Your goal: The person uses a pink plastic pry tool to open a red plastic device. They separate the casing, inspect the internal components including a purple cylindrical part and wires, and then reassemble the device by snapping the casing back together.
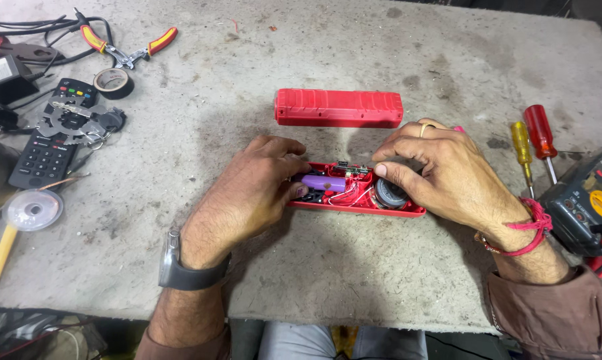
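My left hand (258,190) grips the left end of the open red case (358,200) at mid-tabletop (354,53), right hand (441,175) pinching by the speaker (389,193); I judge the wiring check underway, needing delicate fingertips next.

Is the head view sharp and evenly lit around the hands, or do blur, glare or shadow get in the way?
Head view: sharp at the left hand, right hand and open red case; soft shadow falls on the table beside the red cover; no strong glare; the frame darkens toward the bottom corners, and the table edges bow slightly.
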Tool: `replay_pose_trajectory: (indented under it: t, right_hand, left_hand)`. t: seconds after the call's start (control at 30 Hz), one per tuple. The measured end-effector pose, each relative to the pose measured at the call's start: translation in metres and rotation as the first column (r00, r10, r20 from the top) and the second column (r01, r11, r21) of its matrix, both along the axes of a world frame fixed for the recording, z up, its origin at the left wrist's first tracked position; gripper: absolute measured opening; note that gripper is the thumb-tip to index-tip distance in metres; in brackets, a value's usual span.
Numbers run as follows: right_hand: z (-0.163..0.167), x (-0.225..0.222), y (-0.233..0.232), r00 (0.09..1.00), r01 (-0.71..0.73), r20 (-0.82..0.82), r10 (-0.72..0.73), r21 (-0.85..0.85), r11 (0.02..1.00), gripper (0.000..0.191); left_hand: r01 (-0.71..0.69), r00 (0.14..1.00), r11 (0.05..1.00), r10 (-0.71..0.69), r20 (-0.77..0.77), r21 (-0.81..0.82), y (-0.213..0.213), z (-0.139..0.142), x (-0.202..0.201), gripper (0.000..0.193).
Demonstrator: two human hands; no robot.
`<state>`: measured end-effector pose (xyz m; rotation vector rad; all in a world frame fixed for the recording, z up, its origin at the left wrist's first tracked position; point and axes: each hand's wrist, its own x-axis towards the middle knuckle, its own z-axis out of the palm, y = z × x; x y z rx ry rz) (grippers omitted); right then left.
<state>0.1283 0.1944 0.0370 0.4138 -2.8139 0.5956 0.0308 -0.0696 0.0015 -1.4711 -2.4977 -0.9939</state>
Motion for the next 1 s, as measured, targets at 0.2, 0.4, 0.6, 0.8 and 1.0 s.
replay_pose_trajectory:
  t: [0.2, 0.4, 0.6, 0.8, 1.0]
  right_hand:
    - [-0.005, 0.0, 0.0, 0.999, -0.033, -0.019, 0.033, 0.036, 0.999, 0.021]
    - [-0.004, -0.001, 0.001, 1.0, 0.021, -0.024, -0.02, 0.033, 0.999, 0.021]
    - [-0.005, -0.004, 0.002, 0.996, 0.088, -0.011, -0.087, 0.023, 0.996, 0.022]
    - [-0.005, -0.005, 0.005, 0.994, 0.095, -0.059, -0.094, 0.01, 0.995, 0.021]
    - [-0.006, -0.004, 0.005, 0.972, 0.231, -0.025, -0.233, -0.063, 0.971, 0.027]
  left_hand:
    - [0.0, 0.999, 0.999, -0.001, -0.032, -0.035, 0.001, 0.006, 0.0, 0.023]
    - [-0.052, 0.998, 0.997, 0.05, -0.027, -0.06, 0.002, 0.012, 0.005, 0.021]
    - [-0.056, 0.998, 0.998, 0.057, 0.032, -0.029, 0.0, 0.009, 0.004, 0.022]
    - [-0.032, 0.997, 0.999, 0.032, 0.072, 0.003, -0.002, 0.009, 0.003, 0.026]
    - [-0.126, 0.984, 0.992, 0.123, 0.132, 0.012, -0.001, 0.013, 0.006, 0.023]
